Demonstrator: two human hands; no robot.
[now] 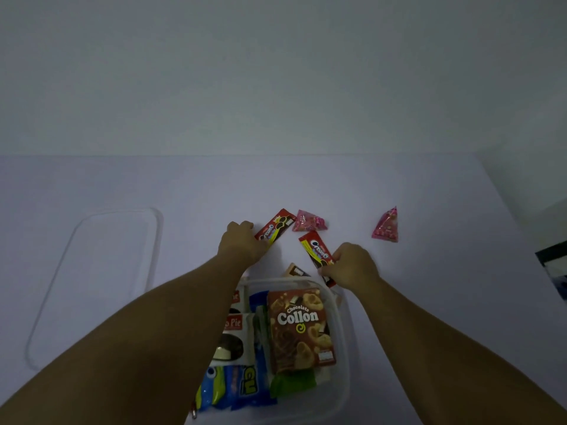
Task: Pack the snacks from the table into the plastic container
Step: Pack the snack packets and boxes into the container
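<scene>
Several snacks already sit in the clear plastic container (pixel 345 357) nearest the camera: a Collon box (pixel 300 329), two pie packs (pixel 234 335) and blue wrappers (pixel 236 388) at its near end. Just past its far rim lies a small brown pack (pixel 296 270) on the table (pixel 429 286). Beyond that, the right hand (pixel 352 266) is closed around the near end of a red cookie packet (pixel 317 251), and the left hand (pixel 242 242) rests curled on the lower end of a second red packet (pixel 274 230); whether it is actually pinched I cannot tell. Both packets would best be lifted flat and laid on edge beside the box, where room remains. Farther out lie a pink pouch (pixel 308 221) and, well to the right, another pink triangular pouch (pixel 386 227). The lid (pixel 153 240) lies off to the left.
</scene>
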